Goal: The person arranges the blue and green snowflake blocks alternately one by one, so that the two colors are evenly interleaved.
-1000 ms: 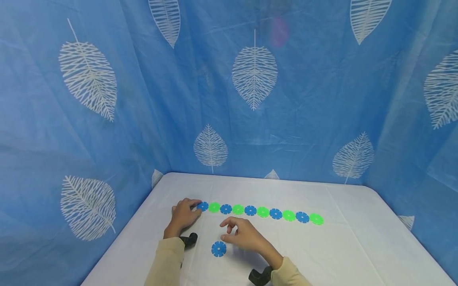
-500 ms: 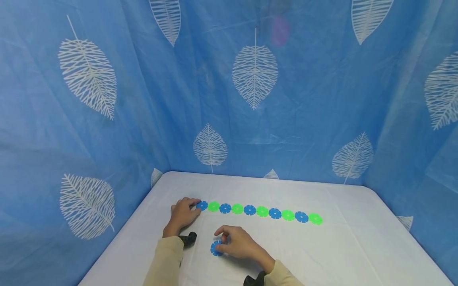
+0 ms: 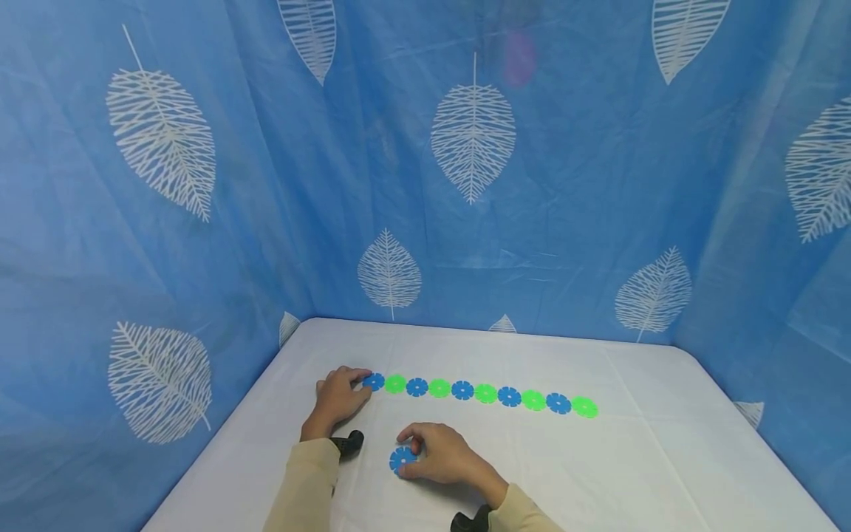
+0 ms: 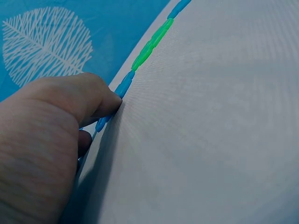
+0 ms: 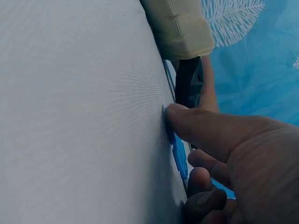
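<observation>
A row of alternating blue and green notched plastic discs lies flat across the table. At its left end, my left hand (image 3: 337, 400) pinches the end blue disc (image 3: 375, 381) between thumb and fingers. The left wrist view shows the thumb against that blue disc (image 4: 125, 85), its far side hidden by the hand. Nearer to me, my right hand (image 3: 442, 454) holds a separate blue notched disc (image 3: 401, 459) by its edges, thumb at the near side and index finger at the far side. In the right wrist view, this blue disc (image 5: 178, 156) lies against the tabletop.
A white cloth covers the table (image 3: 598, 473). Beside the end blue disc comes a green disc (image 3: 395, 384); another green disc (image 3: 585, 407) ends the row on the right. A blue curtain (image 3: 565, 185) with white leaf prints hangs behind and at both sides.
My right hand has come down and slightly left, from above the separate blue notched disc to holding its edges. The left hand has stayed at the row's end.
</observation>
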`<state>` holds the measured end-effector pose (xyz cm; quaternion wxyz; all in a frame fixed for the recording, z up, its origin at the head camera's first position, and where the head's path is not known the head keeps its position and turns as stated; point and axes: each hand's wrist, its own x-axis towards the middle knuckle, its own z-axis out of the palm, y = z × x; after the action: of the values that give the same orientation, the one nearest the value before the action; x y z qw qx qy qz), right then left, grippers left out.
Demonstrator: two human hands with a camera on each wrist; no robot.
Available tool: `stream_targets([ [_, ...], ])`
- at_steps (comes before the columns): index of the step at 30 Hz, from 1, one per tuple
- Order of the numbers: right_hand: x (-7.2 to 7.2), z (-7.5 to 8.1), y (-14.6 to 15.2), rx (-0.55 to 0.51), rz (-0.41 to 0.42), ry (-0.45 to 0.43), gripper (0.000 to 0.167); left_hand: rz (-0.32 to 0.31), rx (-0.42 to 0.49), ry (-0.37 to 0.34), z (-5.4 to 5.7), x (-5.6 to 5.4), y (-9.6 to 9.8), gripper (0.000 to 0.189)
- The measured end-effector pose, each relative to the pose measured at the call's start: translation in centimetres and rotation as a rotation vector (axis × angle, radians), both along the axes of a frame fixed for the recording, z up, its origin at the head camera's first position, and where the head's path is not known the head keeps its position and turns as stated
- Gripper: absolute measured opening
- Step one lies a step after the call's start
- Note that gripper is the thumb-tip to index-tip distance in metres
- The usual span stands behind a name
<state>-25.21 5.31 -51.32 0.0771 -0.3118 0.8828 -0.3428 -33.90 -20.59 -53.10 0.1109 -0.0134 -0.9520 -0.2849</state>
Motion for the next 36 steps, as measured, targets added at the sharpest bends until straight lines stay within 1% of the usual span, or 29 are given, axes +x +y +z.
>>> stream_targets([
  [6, 0.16, 0.23, -0.03, 0.028, -0.003, -0.012, 0.042, -0.01, -0.007, 0.001, -0.01, -0.08, -0.14, 0.038],
  [18, 0.1, 0.1, -0.03, 0.036, -0.006, -0.017, 0.039, 0.0, -0.003, -0.014, 0.01, 0.06, 0.03, 0.038],
  [27, 0.08, 0.23, -0.07, 0.04, -0.01, -0.003, 0.039, -0.002, -0.013, -0.011, 0.25, 0.11, 0.01, 0.039],
  [33, 0.32, 0.3, 0.01, 0.084, -0.014, 0.036, 0.042, -0.004, -0.013, -0.005, 0.18, 0.19, 0.01, 0.039],
  [36, 0.37, 0.19, -0.04, 0.103, -0.019, 0.038, 0.043, -0.003, -0.01, 0.0, 0.14, 0.22, 0.06, 0.038],
])
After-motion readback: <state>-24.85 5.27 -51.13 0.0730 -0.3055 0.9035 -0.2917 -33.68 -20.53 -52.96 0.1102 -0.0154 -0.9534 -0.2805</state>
